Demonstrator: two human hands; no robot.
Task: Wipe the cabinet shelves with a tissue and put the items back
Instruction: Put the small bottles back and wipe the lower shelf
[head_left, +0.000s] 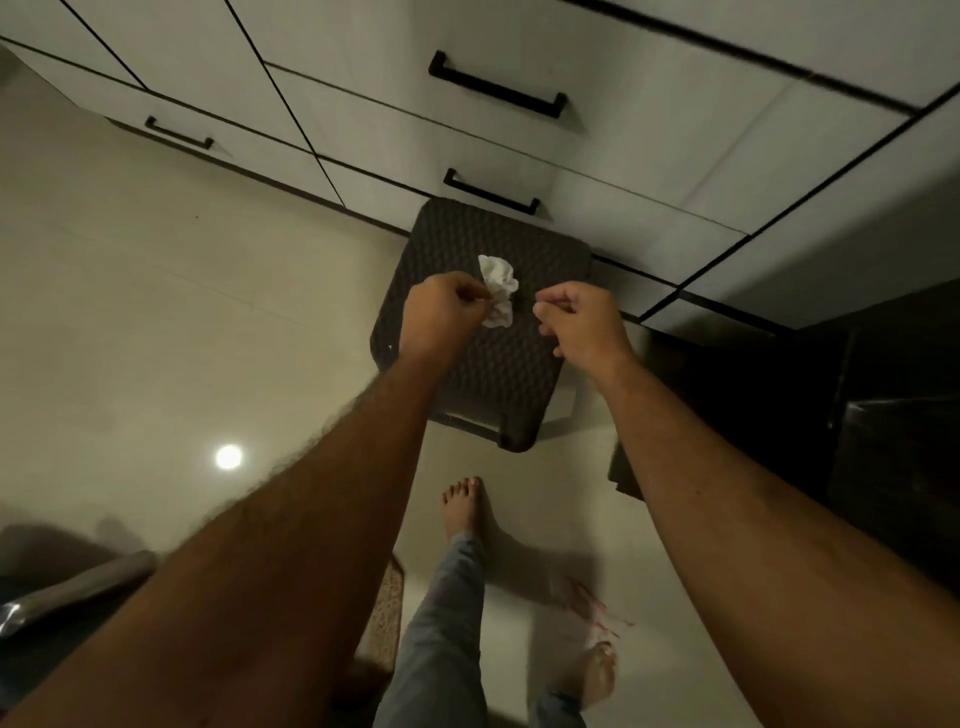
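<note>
A crumpled white tissue (497, 288) hangs over a dark woven stool (478, 364). My left hand (441, 312) pinches the tissue's left edge between thumb and fingers. My right hand (579, 322) hovers just to the right of the tissue with its fingers curled and nothing visible in them. Both hands are held above the stool's top.
White cabinet drawers with black handles (496, 91) run along the back. A dark glossy unit (841, 405) stands on the right. My bare feet (467, 506) stand on the pale tiled floor (156, 312) behind the stool. A metallic object (67, 592) lies at the lower left.
</note>
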